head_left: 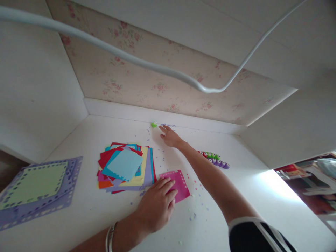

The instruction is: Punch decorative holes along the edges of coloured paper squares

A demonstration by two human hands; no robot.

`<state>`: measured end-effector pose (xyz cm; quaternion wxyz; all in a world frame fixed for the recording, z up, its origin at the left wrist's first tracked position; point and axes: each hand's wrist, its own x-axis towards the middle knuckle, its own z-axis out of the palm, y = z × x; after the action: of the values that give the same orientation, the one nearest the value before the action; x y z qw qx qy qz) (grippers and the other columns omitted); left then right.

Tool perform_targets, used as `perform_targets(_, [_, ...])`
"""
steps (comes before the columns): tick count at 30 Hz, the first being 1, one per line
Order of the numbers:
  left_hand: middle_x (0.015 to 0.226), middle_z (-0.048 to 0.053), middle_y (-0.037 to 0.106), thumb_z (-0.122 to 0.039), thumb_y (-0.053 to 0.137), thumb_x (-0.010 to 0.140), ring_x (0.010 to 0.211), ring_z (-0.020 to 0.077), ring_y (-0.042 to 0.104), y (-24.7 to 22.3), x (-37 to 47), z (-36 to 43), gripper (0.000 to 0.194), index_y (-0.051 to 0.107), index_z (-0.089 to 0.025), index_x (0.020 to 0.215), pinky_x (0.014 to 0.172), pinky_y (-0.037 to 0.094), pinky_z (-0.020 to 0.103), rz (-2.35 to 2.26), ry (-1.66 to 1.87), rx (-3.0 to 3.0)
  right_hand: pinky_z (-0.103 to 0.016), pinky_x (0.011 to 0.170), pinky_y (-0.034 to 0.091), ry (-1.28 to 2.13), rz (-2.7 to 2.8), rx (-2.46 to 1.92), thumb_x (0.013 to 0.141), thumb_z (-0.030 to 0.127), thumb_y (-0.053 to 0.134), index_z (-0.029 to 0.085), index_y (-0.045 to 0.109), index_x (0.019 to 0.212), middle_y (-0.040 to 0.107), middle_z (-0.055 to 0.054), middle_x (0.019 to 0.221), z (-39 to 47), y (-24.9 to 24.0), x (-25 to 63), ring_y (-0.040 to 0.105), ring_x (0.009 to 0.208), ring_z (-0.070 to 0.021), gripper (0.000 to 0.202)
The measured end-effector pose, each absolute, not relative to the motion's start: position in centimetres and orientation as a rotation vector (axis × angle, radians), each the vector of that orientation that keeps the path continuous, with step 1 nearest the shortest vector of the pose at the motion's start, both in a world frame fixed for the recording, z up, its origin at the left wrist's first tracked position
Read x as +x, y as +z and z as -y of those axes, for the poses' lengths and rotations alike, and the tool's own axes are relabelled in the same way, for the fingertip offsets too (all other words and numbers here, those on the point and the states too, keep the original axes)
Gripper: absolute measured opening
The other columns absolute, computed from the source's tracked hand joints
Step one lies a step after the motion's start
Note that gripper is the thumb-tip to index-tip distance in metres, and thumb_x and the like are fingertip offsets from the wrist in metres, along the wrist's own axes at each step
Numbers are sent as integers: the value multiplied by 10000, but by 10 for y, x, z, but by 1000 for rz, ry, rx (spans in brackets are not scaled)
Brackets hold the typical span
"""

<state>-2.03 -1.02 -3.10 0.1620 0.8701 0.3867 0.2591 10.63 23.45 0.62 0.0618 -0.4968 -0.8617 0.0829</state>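
My left hand (157,203) lies with its fingers flat across a pink square of paper (183,190) that has punched holes along its edges. My right hand (170,135) reaches to the back of the white tabletop, fingers apart and nothing in them. Just left of its fingertips, and apart from them, sits a small green object with a googly eye (154,125), close to the back panel. Purple paper dots (168,125) are scattered around the right hand. Left of my left hand is a pile of coloured paper sheets, topped by a light blue square (126,164).
Several red, green and purple pieces with googly eyes (214,159) stand in rows beyond my right forearm. At left lie a hole-edged pale green sheet (39,180) and a purple sheet (75,178). A white cable (147,64) hangs across the upper view.
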Motion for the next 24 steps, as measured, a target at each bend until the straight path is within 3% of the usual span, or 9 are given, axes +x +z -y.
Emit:
perform_targets(2, [1344, 37, 574, -235, 504, 924, 1265, 221, 483, -30, -20, 10, 308, 622, -233, 1209, 1109, 386, 413, -1109, 746, 2489, -390, 1122, 332, 240, 2632, -1485, 937, 168, 421, 137, 337, 1487, 339, -128, 1544, -244, 6, 94, 305, 1417, -262, 558])
perform_targets(6, [1302, 54, 596, -266, 501, 932, 1215, 236, 510, -26, -17, 12, 298, 639, -233, 1194, 1077, 406, 432, -1155, 776, 2478, -400, 1056, 400, 227, 2677, -1480, 862, 35, 442, 230, 337, 1486, 251, -57, 1590, -268, 8, 79, 424, 1335, -276, 663])
perform_targets(8, [1288, 65, 599, -306, 511, 932, 1203, 247, 514, -26, -16, 13, 290, 647, -230, 1176, 1068, 406, 446, -1169, 778, 2472, -402, 1016, 426, 233, 2708, -1470, 859, 26, 452, 240, 416, 1442, 355, -66, 1543, -279, 12, 76, 493, 1267, -280, 622])
perform_targets(11, [1288, 70, 592, -346, 532, 921, 1197, 253, 511, -25, -15, 14, 302, 638, -232, 1180, 1060, 406, 448, -1188, 765, 2472, -386, 974, 440, 250, 2757, -1447, 887, 96, 505, 186, 617, 1250, 569, -117, 1344, -290, 17, 77, 573, 1157, -278, 390])
perform_targets(13, [1294, 77, 584, -348, 525, 923, 1194, 261, 507, -26, -15, 14, 317, 624, -230, 1200, 1052, 407, 456, -1205, 748, 2478, -372, 966, 435, 263, 2773, -1437, 872, 147, 580, 162, 683, 1127, 636, -130, 1218, -292, 21, 81, 585, 1126, -280, 275])
perform_targets(16, [1302, 92, 569, -334, 510, 925, 1184, 282, 504, -26, -16, 13, 330, 605, -221, 1221, 1033, 408, 485, -1215, 700, 2494, -348, 950, 441, 293, 2765, -1427, 860, 200, 633, 152, 700, 1071, 650, -132, 1172, -280, 25, 94, 599, 1100, -267, 227])
perform_targets(20, [1285, 106, 563, -304, 509, 915, 1193, 296, 490, -26, -17, 12, 330, 593, -208, 1220, 1036, 396, 505, -1207, 655, 2512, -290, 904, 472, 385, 2683, -1417, 910, 213, 568, 184, 642, 1182, 651, -96, 1215, -227, 31, 126, 645, 1023, -187, 283])
perform_targets(24, [1284, 133, 543, -245, 529, 882, 1285, 313, 415, -27, -18, 11, 372, 590, -173, 1241, 1104, 329, 519, -1184, 669, 2526, -272, 814, 527, 802, 2394, -1420, 878, 267, 616, 260, 659, 1176, 726, -31, 1088, -146, 39, 176, 699, 872, -159, 300])
